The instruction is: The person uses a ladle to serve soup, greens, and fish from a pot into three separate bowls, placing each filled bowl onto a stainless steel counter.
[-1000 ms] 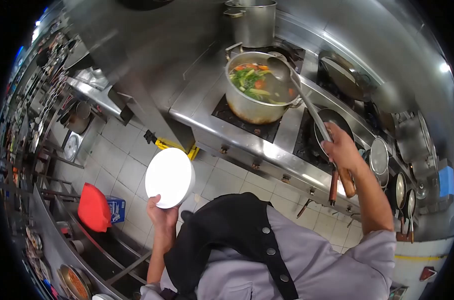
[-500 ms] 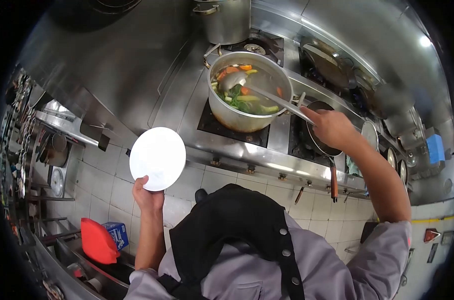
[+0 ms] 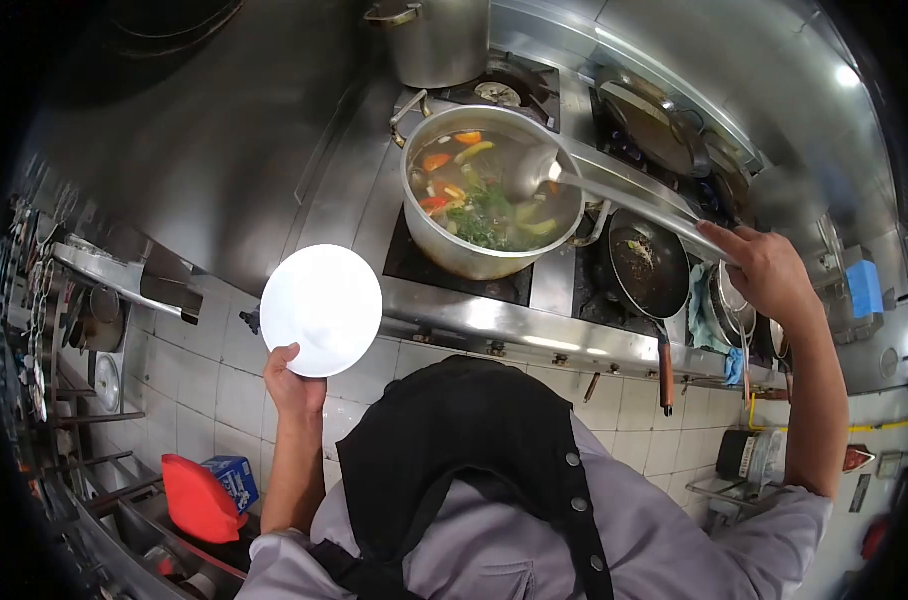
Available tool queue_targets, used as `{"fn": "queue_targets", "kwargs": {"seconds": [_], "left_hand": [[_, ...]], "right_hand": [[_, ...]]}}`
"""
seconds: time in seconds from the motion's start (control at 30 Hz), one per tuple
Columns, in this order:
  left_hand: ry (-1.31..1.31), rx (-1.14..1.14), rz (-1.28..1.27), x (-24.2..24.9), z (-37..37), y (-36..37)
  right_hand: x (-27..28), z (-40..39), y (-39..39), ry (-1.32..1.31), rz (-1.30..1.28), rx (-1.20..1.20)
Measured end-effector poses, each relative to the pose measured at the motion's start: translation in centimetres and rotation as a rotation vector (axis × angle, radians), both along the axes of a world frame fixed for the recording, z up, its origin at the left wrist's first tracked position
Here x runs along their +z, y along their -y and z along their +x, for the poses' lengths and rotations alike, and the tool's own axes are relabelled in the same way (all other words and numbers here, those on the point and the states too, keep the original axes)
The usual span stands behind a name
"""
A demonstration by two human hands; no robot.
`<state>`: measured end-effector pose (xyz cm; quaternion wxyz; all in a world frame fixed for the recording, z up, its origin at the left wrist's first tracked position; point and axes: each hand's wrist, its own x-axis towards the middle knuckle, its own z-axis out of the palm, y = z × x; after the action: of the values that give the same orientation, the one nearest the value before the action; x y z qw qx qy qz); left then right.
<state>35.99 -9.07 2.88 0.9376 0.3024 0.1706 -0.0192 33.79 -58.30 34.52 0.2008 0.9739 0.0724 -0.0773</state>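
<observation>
My right hand [image 3: 769,272] grips the handle of a metal ladle [image 3: 634,200], index finger laid along it. The ladle's bowl sits at the right side of a large pot [image 3: 504,262], partly sunk in the broth. Orange carrot pieces, pale green vegetable strips and leafy greens [image 3: 479,222] float in that broth. With the thumb on the rim, my left hand [image 3: 296,385] holds a white plate [image 3: 321,305] by its near edge. The plate is left of the pot, in front of the stove's edge, and carries no food.
A frying pan [image 3: 646,265] with dark bits in it stands right of the pot, its wooden handle jutting forward. Behind are a tall stockpot [image 3: 439,45] and more pans [image 3: 649,125]. A red object [image 3: 199,500] and a blue box [image 3: 232,480] lie low at left.
My right hand has moved right, drawing the ladle's bowl from the pot's left side to its right. The floating vegetables have shifted. My left hand still holds the plate in nearly the same place.
</observation>
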Motion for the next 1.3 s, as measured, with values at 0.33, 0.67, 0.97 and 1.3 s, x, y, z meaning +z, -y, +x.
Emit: {"fn": "queue_targets", "kwargs": {"seconds": [0.33, 0.67, 0.97, 1.3], "left_hand": [[0.005, 0.038, 0.061, 0.5, 0.2, 1.1], [0.003, 0.058, 0.067, -0.3, -0.4, 0.6], [0.012, 0.072, 0.063, -0.6, -0.7, 0.5], [-0.031, 0.102, 0.068, 0.0, -0.6, 1.0]], "right_hand": [[-5.3, 4.2, -2.1, -0.147, 0.381, -0.158], [-7.4, 6.7, -4.9, -0.324, 0.495, -0.284], [-9.0, 8.8, -4.9, -0.532, 1.16, -0.789], [-11.5, 7.0, -2.5, -0.573, 1.719, -0.98]]}}
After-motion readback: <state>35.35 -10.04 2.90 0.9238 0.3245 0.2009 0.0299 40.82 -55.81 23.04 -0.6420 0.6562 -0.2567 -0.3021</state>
